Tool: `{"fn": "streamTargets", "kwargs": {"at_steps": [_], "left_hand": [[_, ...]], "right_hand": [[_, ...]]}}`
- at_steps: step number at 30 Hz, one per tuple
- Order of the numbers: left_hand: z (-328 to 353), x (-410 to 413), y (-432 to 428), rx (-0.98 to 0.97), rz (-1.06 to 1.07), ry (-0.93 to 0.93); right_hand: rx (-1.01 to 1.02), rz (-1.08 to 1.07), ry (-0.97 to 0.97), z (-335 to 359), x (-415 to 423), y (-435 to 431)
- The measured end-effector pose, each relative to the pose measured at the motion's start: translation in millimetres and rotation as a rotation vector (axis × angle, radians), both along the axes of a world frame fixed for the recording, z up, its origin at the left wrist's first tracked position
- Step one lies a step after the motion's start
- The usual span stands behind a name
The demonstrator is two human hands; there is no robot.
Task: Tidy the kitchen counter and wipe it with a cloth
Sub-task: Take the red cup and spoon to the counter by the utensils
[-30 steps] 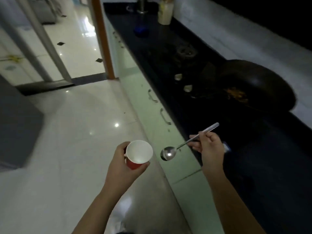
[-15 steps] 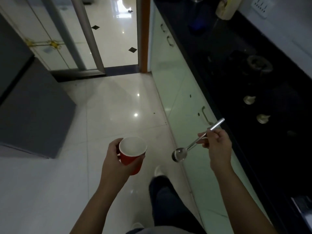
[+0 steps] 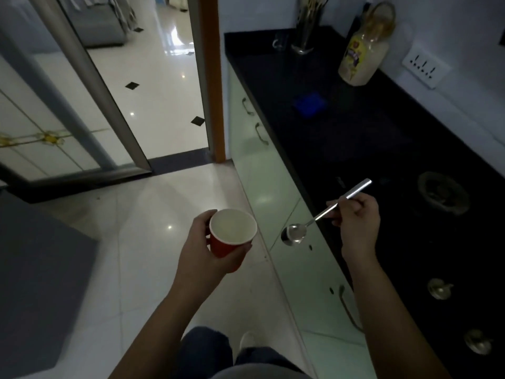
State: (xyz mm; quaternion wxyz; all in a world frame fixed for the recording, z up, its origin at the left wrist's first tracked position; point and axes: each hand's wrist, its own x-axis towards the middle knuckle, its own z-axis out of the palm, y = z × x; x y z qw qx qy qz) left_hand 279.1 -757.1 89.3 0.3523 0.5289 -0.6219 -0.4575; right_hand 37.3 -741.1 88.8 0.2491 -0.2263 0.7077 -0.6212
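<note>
From the head camera: my left hand was out over the floor, fingers and thumb wrapped round a red cup, upright, its white inside showing. My right hand was up at the front edge of the black counter, pinching a metal spoon by the middle of its handle. The bowl of the spoon pointed down and left toward the cup, hanging over the pale cupboard fronts, just beside the cup's rim but not touching it. The tip of the handle stuck up past my knuckles, over the counter.

On the counter beyond my right hand lay a blue square thing, too dim to say what. Farther back stood a big jar near the wall and a holder of utensils at the far end. A stove burner sat to the right of my spoon hand, with two knobs nearer me.
</note>
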Motion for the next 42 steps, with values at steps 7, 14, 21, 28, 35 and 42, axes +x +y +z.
{"fn": "streamTargets", "kwargs": {"at_steps": [7,14,21,28,35,42], "left_hand": [[-6.5,1.1,-157.3,-0.036,-0.051,0.049],[-0.4,38.6,-318.3,-0.033,-0.107,0.039],[-8.4,35.2,-429.8,0.008,-0.076,0.064],[2.4,-34.4,-542.8,-0.009,-0.182,0.079],[39.2,-132.5,-648.6,-0.164,-0.302,0.011],[53.5,-209.1,-716.9,-0.127,-0.425,0.120]], "right_hand": [[-0.011,-0.047,0.036,1.7,2.0,-126.3],[-0.035,-0.108,0.084,10.9,31.8,-261.6],[-0.012,-0.065,0.062,12.1,34.9,-384.7],[-0.153,-0.096,-0.052,3.5,-28.1,-479.4],[-0.171,-0.159,0.092,24.2,-119.6,-564.1],[0.032,-0.209,0.397,38.6,-193.0,-621.9]]}}
